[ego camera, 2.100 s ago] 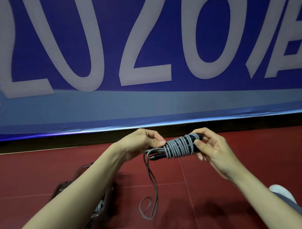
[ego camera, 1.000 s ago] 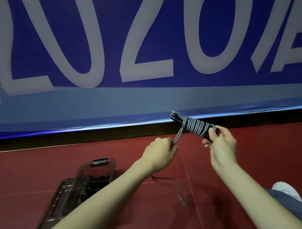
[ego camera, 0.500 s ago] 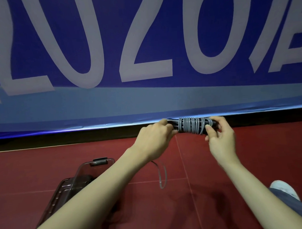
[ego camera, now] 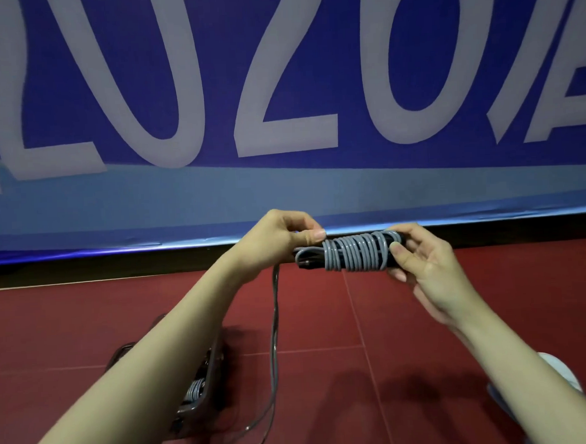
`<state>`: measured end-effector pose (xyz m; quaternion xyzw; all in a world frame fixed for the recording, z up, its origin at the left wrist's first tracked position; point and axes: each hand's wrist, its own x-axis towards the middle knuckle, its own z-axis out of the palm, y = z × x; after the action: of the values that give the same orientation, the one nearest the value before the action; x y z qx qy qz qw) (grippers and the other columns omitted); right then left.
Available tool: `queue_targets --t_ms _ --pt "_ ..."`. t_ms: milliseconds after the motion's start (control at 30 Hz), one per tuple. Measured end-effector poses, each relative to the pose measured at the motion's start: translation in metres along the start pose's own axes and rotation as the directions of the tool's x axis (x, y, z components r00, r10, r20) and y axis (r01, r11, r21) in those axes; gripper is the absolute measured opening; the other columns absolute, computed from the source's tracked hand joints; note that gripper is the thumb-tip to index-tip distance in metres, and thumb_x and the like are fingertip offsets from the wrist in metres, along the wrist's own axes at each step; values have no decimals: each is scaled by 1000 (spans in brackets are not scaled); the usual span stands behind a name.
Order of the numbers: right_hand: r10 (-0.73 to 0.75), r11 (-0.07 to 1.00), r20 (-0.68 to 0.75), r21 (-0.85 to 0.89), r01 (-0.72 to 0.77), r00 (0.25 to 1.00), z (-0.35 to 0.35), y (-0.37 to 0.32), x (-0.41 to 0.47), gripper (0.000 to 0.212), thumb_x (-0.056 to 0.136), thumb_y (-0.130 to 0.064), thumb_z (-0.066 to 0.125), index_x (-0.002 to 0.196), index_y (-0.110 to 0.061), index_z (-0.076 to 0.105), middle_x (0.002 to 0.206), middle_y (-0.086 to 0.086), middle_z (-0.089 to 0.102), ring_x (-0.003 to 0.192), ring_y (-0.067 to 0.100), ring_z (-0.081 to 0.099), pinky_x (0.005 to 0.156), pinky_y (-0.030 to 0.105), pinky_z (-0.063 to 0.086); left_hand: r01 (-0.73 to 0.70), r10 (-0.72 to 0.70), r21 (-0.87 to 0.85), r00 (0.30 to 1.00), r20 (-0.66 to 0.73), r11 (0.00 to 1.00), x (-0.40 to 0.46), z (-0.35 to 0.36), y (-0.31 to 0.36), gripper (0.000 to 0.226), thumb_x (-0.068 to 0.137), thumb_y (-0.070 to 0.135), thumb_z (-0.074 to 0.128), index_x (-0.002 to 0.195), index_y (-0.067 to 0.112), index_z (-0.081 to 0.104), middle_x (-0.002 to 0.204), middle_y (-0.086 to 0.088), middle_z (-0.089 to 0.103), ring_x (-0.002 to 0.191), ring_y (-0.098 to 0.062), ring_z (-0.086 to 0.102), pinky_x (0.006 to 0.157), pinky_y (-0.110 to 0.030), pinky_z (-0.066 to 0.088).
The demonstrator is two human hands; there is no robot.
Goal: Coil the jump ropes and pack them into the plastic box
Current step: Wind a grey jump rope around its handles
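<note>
A grey jump rope (ego camera: pixel 356 254) is wound in several tight turns around its black handles, held level in front of me. My right hand (ego camera: pixel 429 270) grips the right end of the bundle. My left hand (ego camera: pixel 279 237) pinches the rope at the bundle's left end. From that hand a loose doubled length of rope (ego camera: pixel 274 348) hangs down to the floor. Down at the lower left, the clear plastic box (ego camera: pixel 204 396) lies on the floor, mostly hidden behind my left forearm, with another grey coiled rope showing inside.
The floor is dark red tile (ego camera: pixel 404 317). A blue banner with big pale letters (ego camera: pixel 281 106) covers the wall ahead, above a black baseboard. A white shoe (ego camera: pixel 559 372) shows at the right edge.
The bundle swung from tilted to level. My left hand came up to its left end, laying another turn. The hanging rope now drops straight down from that hand.
</note>
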<state>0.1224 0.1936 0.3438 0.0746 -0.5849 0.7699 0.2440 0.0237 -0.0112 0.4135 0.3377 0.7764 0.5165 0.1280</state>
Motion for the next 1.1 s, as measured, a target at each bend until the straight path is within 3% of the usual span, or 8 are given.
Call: queue_targets --t_ms 167,267,367,467,567,767,1000,1100 --pt "72 986 -5 152 -70 997 2 3 3 66 47 -47 92 97 -12 64 81 -2 62 64 6 53 45 16 38 142 -81 -463 985 149 875 1 6 -5 18 84 23 64 69 15 56 63 1 53 53 -8 49 52 -17 40" --pt "104 973 -22 208 -97 994 6 1 1 62 52 -36 90 100 -10 62 84 2 62 62 6 52 44 17 39 254 -158 -640 966 204 725 6 18 -5 25 83 24 61 68 18 41 51 7 35 38 -1 29 40 -14 16" --pt "167 949 -100 287 -132 981 10 -2 1 41 61 -23 74 96 -7 58 82 6 58 52 7 47 42 17 35 244 -195 -818 967 165 521 14 38 1 25 92 20 49 67 18 46 49 9 35 32 0 25 36 -11 9" --pt "241 911 -163 377 -166 957 9 1 1 10 85 -10 54 94 -5 54 75 6 56 43 7 39 40 17 31 75 -123 -759 992 -7 646 21 56 5 25 97 6 41 78 18 52 57 10 43 43 -1 23 36 -12 15" --pt "316 875 -217 444 -195 924 6 6 -2 17 98 -3 37 94 -4 54 73 5 56 43 8 38 39 17 31 -22 -42 -567 994 -99 823 22 62 5 21 87 5 46 88 19 62 62 12 52 53 -6 26 47 -20 18" --pt "336 888 -243 405 -219 910 0 12 -7 20 99 -3 37 96 -5 57 77 4 58 44 8 40 39 17 31 -57 21 -345 994 -107 937 14 63 -7 16 84 22 61 99 26 65 70 13 51 61 -7 38 58 -24 30" --pt "351 894 -250 376 -244 902 4 20 -8 18 98 -1 38 96 -4 56 81 9 53 44 8 41 39 17 32 -10 -19 -352 997 -78 936 11 59 -21 15 94 21 60 107 26 65 68 23 60 59 6 52 61 -26 30" --pt "370 886 -263 390 -253 891 9 25 -7 18 98 -1 38 94 -4 55 78 9 51 43 8 41 38 17 31 6 -32 -387 998 -59 922 10 57 -24 20 89 25 65 109 26 67 86 13 64 79 -2 57 60 -24 30"
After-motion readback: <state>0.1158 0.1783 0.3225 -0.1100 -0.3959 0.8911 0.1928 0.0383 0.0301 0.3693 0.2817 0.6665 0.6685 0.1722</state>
